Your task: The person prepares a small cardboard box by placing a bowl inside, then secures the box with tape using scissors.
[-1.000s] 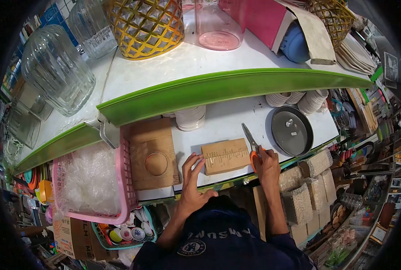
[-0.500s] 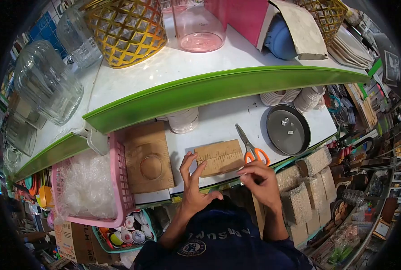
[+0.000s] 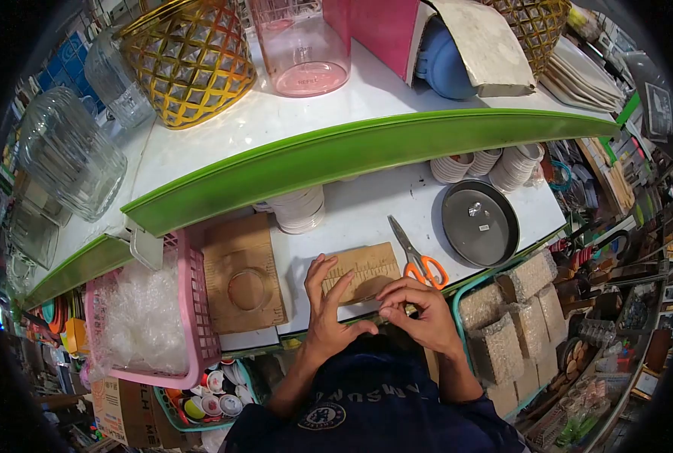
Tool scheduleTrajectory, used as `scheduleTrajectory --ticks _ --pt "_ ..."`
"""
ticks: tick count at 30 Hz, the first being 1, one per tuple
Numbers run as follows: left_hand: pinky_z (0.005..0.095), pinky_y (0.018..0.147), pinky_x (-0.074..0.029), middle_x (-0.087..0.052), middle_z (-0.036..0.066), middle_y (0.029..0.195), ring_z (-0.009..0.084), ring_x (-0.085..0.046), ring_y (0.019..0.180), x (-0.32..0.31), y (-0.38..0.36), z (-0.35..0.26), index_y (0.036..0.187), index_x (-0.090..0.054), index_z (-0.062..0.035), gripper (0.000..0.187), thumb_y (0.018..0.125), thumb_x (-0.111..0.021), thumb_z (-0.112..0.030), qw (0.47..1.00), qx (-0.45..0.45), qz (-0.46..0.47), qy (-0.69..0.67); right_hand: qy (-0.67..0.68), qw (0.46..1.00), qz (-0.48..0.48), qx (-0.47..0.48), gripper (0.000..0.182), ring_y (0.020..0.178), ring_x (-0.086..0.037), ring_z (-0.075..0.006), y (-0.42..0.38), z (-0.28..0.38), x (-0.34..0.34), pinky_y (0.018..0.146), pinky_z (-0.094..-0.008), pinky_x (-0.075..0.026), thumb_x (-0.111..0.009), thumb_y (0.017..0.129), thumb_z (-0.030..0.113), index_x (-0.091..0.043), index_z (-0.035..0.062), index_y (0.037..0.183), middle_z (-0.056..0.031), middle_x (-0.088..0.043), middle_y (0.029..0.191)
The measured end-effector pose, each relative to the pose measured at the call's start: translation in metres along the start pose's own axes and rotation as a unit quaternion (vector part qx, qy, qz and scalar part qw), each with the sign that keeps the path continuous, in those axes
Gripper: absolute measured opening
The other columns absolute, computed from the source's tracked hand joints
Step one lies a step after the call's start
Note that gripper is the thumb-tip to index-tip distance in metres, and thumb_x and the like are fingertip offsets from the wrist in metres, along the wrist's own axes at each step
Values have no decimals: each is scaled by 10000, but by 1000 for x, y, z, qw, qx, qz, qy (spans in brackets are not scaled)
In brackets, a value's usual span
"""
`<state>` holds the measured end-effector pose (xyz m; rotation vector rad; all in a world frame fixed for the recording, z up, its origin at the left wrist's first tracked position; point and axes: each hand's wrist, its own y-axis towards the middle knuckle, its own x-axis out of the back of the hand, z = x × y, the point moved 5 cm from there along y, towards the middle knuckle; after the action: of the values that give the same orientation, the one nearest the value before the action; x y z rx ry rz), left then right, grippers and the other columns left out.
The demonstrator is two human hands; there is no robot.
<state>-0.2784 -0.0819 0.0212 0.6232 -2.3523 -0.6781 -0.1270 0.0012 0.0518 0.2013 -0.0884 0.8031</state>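
Note:
My left hand is raised with fingers spread apart, near the left end of a brown cardboard piece that has a row of thin marks. It holds nothing. My right hand is closed in a pinch just in front of the cardboard's right end. Whatever lies between its fingertips is too small to make out. Scissors with orange handles lie open-bladed beyond my right hand. Farther left, a round, clear ring-shaped object rests on a second cardboard sheet.
A pink basket of bubble wrap stands left. Right of me, a teal basket holds bubble-wrapped boxes. A dark round pan and stacked white dishes sit on the lower shelf. The green-edged upper shelf overhangs, carrying glassware.
My right hand has moved left and slightly down, closer to my left hand, still pinched. My left hand stays spread in nearly the same place. The view has shifted slightly.

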Motion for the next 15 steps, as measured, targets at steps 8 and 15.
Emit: scheduleTrajectory --ticks 8,15 --pt "589 1118 -214 -480 118 1353 408 -296 1362 -3 13 -9 1193 -650 -112 505 747 -780 -310 985 19 53 162 -139 985 -99 21 108 718 -599 -171 20 1 29 627 -274 -467 -683 856 83 -662 0 922 -86 -659 924" --pt "613 1135 -183 -621 35 1209 295 -393 1346 -17 20 -13 1119 -693 -99 301 826 -699 -167 964 -37 125 231 -257 966 14 -6 164 646 -587 -210 50 -6 46 606 -322 -454 -653 892 172 -643 20 953 -121 -654 849"
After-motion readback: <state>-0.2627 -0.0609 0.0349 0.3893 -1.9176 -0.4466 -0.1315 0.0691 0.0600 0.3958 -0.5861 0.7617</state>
